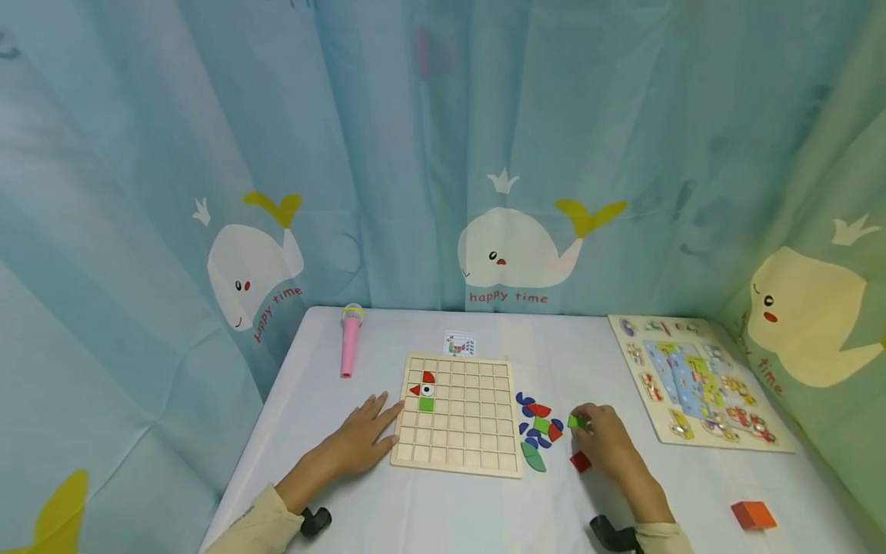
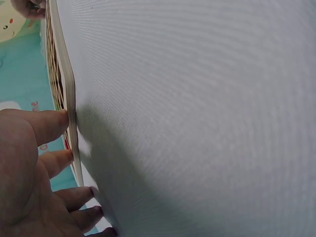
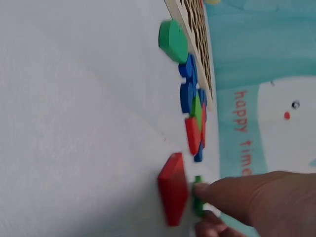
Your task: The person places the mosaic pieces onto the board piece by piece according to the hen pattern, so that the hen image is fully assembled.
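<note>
A light wooden grid board (image 1: 471, 431) lies on the table with a red quarter piece (image 1: 429, 377), a red triangle (image 1: 415, 390), a white eye piece (image 1: 428, 390) and a green square (image 1: 426, 404) in its upper left cells. My left hand (image 1: 363, 435) lies at the board's left edge, fingers spread, thumb and index fingertip touching the rim. Right of the board, my right hand (image 1: 607, 442) pinches a green block (image 3: 198, 197) between thumb and fingers. Just beside it lies a red block (image 3: 173, 190). Blue, red and green pieces (image 1: 542, 425) cluster between the board and that hand.
A small picture card (image 1: 460, 343) lies behind the board. The pink toy microphone (image 1: 350, 342) is at the back left. A wooden picture puzzle (image 1: 699, 385) lies at the right, with an orange block (image 1: 754, 515) nearer the front. Whale-printed curtains (image 1: 415, 154) surround the table.
</note>
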### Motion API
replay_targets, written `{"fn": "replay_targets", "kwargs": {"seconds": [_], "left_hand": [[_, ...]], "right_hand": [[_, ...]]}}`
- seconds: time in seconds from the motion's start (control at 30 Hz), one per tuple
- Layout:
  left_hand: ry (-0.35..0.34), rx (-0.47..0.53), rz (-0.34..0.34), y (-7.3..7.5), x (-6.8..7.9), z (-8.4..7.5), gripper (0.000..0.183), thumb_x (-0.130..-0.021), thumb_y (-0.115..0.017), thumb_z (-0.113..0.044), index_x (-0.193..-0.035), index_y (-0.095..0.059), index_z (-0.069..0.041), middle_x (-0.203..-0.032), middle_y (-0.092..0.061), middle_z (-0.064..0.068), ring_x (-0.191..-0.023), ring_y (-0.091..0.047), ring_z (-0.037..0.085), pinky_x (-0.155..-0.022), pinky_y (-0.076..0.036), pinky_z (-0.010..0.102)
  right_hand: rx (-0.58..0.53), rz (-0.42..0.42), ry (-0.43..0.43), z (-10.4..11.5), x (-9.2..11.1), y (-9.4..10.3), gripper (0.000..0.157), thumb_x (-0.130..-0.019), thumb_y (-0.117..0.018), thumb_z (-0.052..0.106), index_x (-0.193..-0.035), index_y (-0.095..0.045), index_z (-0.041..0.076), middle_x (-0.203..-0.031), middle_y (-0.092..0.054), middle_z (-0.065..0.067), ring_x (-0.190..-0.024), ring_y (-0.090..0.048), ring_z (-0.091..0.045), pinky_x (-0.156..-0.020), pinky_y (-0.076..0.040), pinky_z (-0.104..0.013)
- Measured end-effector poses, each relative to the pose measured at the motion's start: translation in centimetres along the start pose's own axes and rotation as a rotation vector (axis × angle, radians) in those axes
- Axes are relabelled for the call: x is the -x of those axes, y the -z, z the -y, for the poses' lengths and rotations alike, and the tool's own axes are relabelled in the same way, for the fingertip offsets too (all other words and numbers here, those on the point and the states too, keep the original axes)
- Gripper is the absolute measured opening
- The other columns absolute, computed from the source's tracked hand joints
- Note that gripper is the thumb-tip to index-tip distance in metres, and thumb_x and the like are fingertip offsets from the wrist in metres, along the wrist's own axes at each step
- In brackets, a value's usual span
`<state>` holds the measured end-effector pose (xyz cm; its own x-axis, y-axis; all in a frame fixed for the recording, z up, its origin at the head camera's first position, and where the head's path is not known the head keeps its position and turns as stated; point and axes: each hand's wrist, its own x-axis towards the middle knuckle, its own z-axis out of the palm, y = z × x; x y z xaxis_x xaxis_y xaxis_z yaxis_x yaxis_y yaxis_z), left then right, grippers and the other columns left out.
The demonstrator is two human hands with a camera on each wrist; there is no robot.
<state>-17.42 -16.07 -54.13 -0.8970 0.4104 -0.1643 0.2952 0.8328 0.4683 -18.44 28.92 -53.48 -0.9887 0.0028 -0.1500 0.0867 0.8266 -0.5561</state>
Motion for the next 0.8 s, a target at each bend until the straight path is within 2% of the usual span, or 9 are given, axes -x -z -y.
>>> {"fn": "replay_targets", "kwargs": {"seconds": [0.17,0.37,0.63,0.8], "left_hand": [[-0.006,0.001,-0.002,-0.1,0.1,-0.1,0.061,-0.109,-0.057,-0.036,-0.165,-0.039,-0.017,-0.173,-0.026,0.021,-0.16,-0.02,0.044,-0.127,-0.023,0.064],[0.009,0.001,-0.003,0.1,0.3,-0.1,0.062,-0.109,-0.058,-0.035,-0.165,-0.039,-0.018,-0.173,-0.026,0.02,-0.161,-0.02,0.043,-0.128,-0.022,0.063],[-0.003,0.009,-0.008,0.0,0.1,-0.1,0.062,-0.109,-0.058,-0.035,-0.165,-0.039,-0.017,-0.173,-0.026,0.02,-0.161,-0.02,0.044,-0.127,-0.022,0.064],[-0.006,0.009,-0.014,0.1,0.2,-0.2,0.061,-0.109,-0.058,-0.034,-0.165,-0.039,-0.016,-0.172,-0.026,0.022,-0.16,-0.02,0.044,-0.127,-0.022,0.064]], "right_hand": [[-0.081,-0.054,0.079,-1.3,0.0,-0.3,0.035,-0.097,-0.067,0.005,-0.128,-0.062,-0.01,-0.126,-0.055,-0.031,-0.113,-0.061,-0.042,-0.099,-0.053,-0.061],[-0.073,-0.115,0.135,-1.8,0.3,-1.2,0.03,-0.097,-0.068,0.003,-0.125,-0.065,-0.007,-0.119,-0.06,-0.024,-0.109,-0.06,-0.035,-0.096,-0.052,-0.056],[-0.044,-0.119,0.102,-1.0,0.0,-1.3,0.029,-0.1,-0.066,0.002,-0.127,-0.064,-0.008,-0.118,-0.059,-0.024,-0.109,-0.059,-0.034,-0.097,-0.054,-0.057],[-0.048,-0.156,0.069,1.1,-0.6,-1.1,0.031,-0.102,-0.064,0.004,-0.13,-0.06,-0.009,-0.122,-0.055,-0.028,-0.111,-0.059,-0.04,-0.099,-0.054,-0.058]]}}
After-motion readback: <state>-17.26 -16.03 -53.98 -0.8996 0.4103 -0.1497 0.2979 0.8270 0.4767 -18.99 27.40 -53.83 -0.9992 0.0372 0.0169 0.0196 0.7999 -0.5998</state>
